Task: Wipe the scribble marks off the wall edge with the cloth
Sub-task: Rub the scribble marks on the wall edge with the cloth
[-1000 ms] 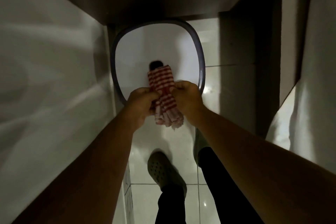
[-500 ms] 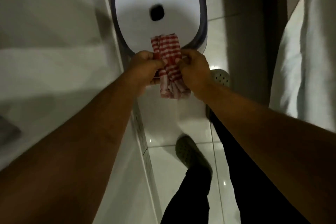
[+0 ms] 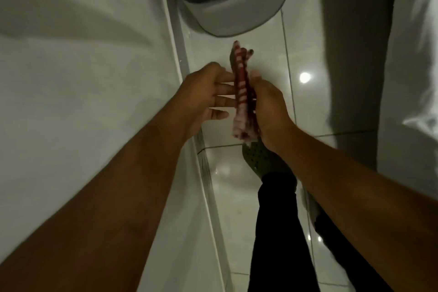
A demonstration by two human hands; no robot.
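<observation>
— Looking down at the hands, what is seen to be changed from half a second ago?

— The cloth (image 3: pixel 242 92) (red and white striped, folded into a long narrow bundle) was gripped from both sides by closed fingers. Now it is kept against the palm of the right hand (image 3: pixel 267 111), and the left hand (image 3: pixel 206 95) is opened, its fingers spread and only the tips laid on the cloth's side. The view is also lowered: the grey basin (image 3: pixel 237 0) is pushed to the top edge, and more of the tiled floor (image 3: pixel 267 50) is shown.

— Where is the cloth held, compared with the wall?

— It is held in the air above the floor, just beside the white wall (image 3: pixel 83 78) on the left, but no contact with the wall is visible. A dark green shoe (image 3: pixel 260 156) is seen under the right wrist.

— Can the scribble marks be seen?

— Not with certainty. Some small dark specks are noticed on the wall edge (image 3: pixel 182 54), but the picture is blurred and dim.

— What is meant by this for the task?

— Probably the cloth is being passed to one hand, so the wiping is not yet begun. The cloth must next be brought to the edge.
</observation>
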